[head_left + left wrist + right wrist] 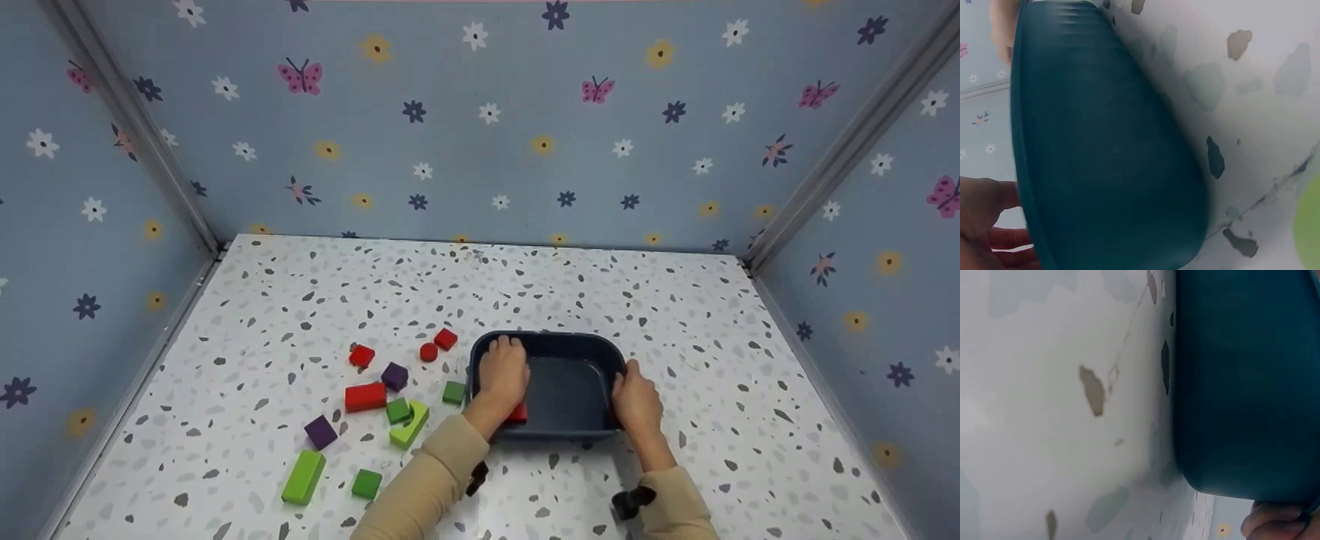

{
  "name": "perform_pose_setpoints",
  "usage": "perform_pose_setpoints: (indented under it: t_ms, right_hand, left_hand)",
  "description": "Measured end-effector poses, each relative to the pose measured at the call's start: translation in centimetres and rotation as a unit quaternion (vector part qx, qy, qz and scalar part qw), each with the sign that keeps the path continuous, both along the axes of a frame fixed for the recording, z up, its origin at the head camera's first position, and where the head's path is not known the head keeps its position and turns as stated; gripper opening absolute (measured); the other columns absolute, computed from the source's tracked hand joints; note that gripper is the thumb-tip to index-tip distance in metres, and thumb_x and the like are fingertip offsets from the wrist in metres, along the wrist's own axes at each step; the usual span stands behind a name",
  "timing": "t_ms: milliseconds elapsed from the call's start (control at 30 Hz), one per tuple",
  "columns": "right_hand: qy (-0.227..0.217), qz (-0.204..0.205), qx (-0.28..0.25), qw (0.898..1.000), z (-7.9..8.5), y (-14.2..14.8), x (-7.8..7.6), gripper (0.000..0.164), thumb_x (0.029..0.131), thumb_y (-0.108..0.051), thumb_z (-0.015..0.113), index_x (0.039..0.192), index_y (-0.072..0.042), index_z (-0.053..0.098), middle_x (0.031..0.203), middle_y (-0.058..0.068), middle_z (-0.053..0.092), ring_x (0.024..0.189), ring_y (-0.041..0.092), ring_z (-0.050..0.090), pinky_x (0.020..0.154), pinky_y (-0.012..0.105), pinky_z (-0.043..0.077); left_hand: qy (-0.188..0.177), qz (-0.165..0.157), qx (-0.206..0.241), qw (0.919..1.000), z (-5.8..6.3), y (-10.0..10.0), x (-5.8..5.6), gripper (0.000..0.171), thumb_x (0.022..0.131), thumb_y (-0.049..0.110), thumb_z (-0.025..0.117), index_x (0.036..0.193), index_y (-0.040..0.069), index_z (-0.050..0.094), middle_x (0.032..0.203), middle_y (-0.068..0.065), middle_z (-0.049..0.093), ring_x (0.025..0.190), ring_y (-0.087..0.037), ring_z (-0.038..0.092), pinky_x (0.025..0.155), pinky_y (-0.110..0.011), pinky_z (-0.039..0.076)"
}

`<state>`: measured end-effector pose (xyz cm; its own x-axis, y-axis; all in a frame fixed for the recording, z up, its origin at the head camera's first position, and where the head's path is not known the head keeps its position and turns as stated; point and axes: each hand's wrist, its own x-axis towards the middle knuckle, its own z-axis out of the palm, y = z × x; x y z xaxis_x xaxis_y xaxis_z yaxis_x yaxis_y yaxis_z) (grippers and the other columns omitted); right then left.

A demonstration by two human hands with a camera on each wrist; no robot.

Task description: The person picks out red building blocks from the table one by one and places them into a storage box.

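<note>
A dark blue rectangular tray (564,433) rests on the speckled table. My right hand (639,397) grips its right rim; in the right wrist view, curled fingers (1275,523) show at the tray's edge. Above the tray's left end is my left hand (504,371), its fingers bent toward the far left corner. Seen from the left wrist, that hand (988,225) lies beyond the rim, which hides the fingertips, so I cannot tell whether they hold something. A red block (517,412) lies inside the tray, partly covered by the left wrist.
Left of the tray lie a green cube (453,392), a light green arch block (409,426), a red cylinder (428,352), a red rectangular block (365,397), a purple block (321,433) and a long light green block (304,477). Patterned walls (480,150) enclose the table.
</note>
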<state>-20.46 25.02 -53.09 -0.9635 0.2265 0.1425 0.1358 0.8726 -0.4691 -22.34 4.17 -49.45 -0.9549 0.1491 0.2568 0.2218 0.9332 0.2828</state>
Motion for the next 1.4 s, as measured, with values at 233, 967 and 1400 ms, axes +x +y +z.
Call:
perform_pose_setpoints:
  t_ms: [233,967,1400]
  right_hand:
    - [-0.007,0.000,0.002,1.000,0.2,0.0,-0.1,0.016,0.090,-0.010,0.047,0.099,0.002,0.046,0.079,0.027,0.059,0.069,0.042,0.058,0.050,0.050,0.042]
    - [-0.010,-0.002,-0.001,1.000,0.2,0.0,0.0,0.015,0.090,-0.011,0.047,0.098,0.002,0.046,0.079,0.026,0.059,0.069,0.041,0.058,0.051,0.050,0.042]
    - [-0.008,-0.005,-0.005,1.000,0.2,-0.1,0.0,0.015,0.090,-0.011,0.047,0.096,0.002,0.045,0.079,0.029,0.058,0.070,0.044,0.058,0.051,0.052,0.041]
  left_hand:
    - [0.017,-0.014,0.009,0.9997,1.1,-0.9,0.3,0.025,0.078,0.018,0.068,0.092,0.000,0.060,0.089,-0.012,0.057,0.082,-0.025,0.055,0.068,-0.035,0.047]
    - [0.067,0.013,0.058,0.9960,1.2,-6.8,1.9,0.023,0.076,0.014,0.069,0.089,-0.002,0.060,0.085,-0.013,0.056,0.081,-0.029,0.055,0.069,-0.040,0.044]
    - [-0.013,0.047,0.054,0.9974,1.1,-10.6,2.6,0.024,0.079,0.014,0.067,0.095,-0.002,0.059,0.091,-0.015,0.057,0.083,-0.029,0.054,0.071,-0.039,0.045]
